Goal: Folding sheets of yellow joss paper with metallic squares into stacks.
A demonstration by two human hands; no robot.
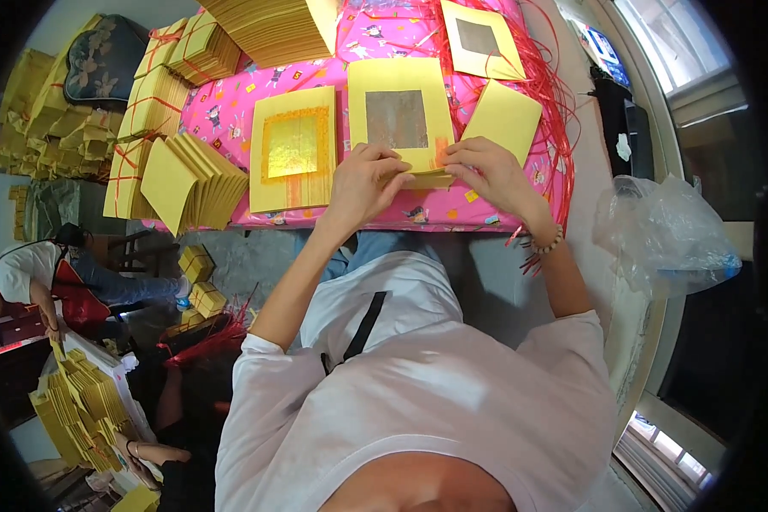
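A sheaf of yellow paper with a silver-grey rectangle (397,119) lies before me on the pink patterned cloth (218,115). My left hand (369,181) pinches its near edge left of centre, thumb toward the fingers. At the near right corner, beside an orange-red mark, my right hand (490,175) grips the same edge. Left of it is a yellow paper stack with a shiny gold square (292,149) bordered in orange. A plain folded yellow sheet (505,119) lies tilted just beyond my right hand.
Red plastic strings (559,128) trail along the table's right side. Tied yellow bundles (152,102) and a fanned pile (194,183) stand at left. A clear plastic bag (666,235) sits on the right ledge. Other people work at lower left, near another paper pile (81,397).
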